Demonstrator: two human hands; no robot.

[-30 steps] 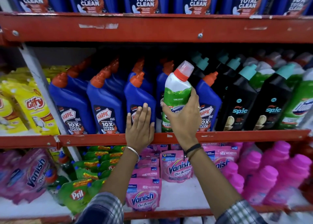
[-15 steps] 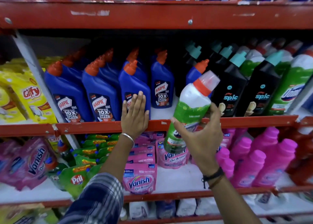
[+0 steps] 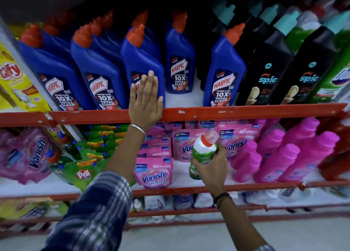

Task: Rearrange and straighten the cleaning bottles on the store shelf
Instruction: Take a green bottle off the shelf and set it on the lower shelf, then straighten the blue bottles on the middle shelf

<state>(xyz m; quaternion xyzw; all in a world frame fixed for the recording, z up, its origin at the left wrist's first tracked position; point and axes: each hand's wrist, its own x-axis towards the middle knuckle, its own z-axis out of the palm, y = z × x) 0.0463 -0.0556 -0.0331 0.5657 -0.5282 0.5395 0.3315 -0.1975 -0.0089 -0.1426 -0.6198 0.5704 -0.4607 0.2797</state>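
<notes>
Wrapping its fingers round the belly of a green-and-white plastic cleaner bottle with an orange collar (image 3: pixel 203 149), the right hand (image 3: pixel 211 167) is holding it before the pink pouches; the left hand (image 3: pixel 145 103) is pressing flat, fingers open, against a blue Harpic bottle (image 3: pixel 142 65). Looks rigid, smooth, probably full and weighty; mid-body seems the safest hold.

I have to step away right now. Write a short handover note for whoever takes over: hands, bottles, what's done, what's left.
Left hand: open, palm flat against the front blue Harpic bottle on the red shelf rail, bracing it.
Right hand: gripping the green-and-white bottle with the red collar, off the shelf, down in front of the Vanish pouches.
Done: that stray bottle is out of the Harpic row; a gap shows between the Harpic bottles.
Left: likely re-shelve it with the green bottles at far right, beyond the black Spic bottles, then pull the set-back Harpic bottle forward.
</notes>
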